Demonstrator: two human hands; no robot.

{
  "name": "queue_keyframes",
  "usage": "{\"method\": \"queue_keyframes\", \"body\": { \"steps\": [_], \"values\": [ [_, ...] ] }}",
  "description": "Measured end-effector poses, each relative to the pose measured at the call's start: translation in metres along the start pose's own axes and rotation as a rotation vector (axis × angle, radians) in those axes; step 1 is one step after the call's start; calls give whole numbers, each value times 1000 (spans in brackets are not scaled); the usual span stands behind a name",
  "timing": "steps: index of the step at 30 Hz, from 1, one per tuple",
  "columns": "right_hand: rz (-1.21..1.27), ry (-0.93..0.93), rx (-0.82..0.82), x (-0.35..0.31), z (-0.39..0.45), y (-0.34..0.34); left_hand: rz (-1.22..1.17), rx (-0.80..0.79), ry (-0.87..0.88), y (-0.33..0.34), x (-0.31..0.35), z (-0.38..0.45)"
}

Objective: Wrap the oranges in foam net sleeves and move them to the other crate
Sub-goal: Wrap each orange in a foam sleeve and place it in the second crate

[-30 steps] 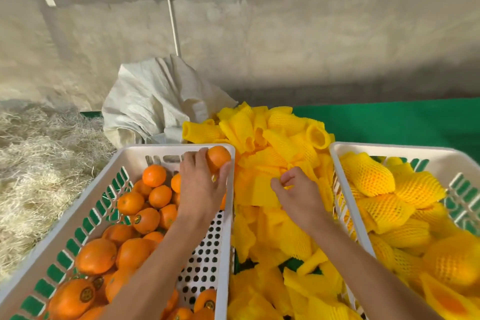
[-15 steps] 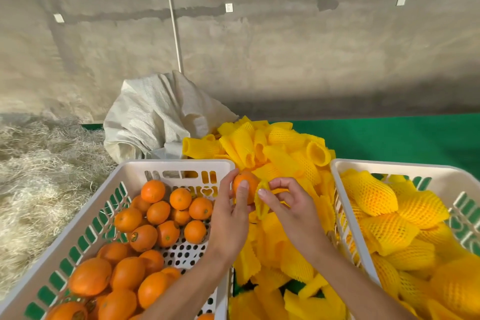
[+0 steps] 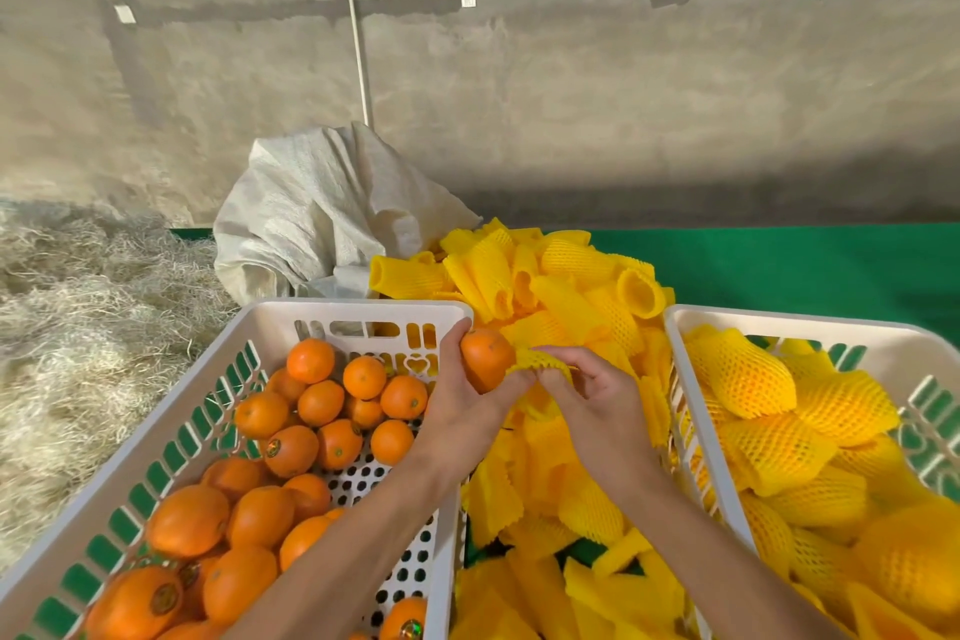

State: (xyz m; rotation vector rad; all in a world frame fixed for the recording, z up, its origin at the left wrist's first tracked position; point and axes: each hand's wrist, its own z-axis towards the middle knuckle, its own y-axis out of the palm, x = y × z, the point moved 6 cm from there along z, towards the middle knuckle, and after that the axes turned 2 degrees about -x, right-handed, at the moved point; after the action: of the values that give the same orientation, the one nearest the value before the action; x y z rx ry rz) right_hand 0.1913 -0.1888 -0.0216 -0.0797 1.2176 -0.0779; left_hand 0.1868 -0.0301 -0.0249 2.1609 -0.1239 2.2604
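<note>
Head view shows the job partway done: my left crate [image 3: 171,431] holds many bare oranges [image 3: 322,442], while the right crate [image 3: 691,327] is filling with wrapped oranges [image 3: 779,452]. A heap of sleeves [image 3: 545,286] lies between them on the green bench [image 3: 805,265]. My left hand [image 3: 462,405] curls round one orange [image 3: 485,359] above the left crate's far right corner. Touching its right side is one sleeve [image 3: 540,363], pinched by my right hand [image 3: 597,400]. That orange isn't inside yet.
</note>
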Motion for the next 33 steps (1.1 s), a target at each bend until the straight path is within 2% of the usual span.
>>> {"method": "queue_keyframes", "body": {
  "steps": [3,5,7,10,12,15,18,23,25,30,33],
  "values": [
    [138,64,34,1,-1,-3,154,21,42,0,6,-1],
    [250,175,66,8,-3,-4,241,30,43,2,6,-1],
    [466,289,58,14,-5,0,272,42,41,4,6,0],
    [826,449,-5,13,-1,5,161,38,8,3,3,3],
    [912,545,-36,10,0,6,-16,17,-26,2,2,3],
    [931,634,-39,9,-1,8,-150,50,-87,5,8,7],
    [976,724,-15,9,-3,10,-433,91,-260,8,2,14],
    [890,702,4,13,2,0,-633,-263,-392,26,-7,-4],
    [847,683,11,17,0,-1,-690,-318,-388,32,-10,-5],
    [732,598,25,21,2,2,-843,-257,-358,31,-13,-2],
    [729,638,2,23,-1,9,-942,-243,-398,30,-15,-3]
  ]
}}
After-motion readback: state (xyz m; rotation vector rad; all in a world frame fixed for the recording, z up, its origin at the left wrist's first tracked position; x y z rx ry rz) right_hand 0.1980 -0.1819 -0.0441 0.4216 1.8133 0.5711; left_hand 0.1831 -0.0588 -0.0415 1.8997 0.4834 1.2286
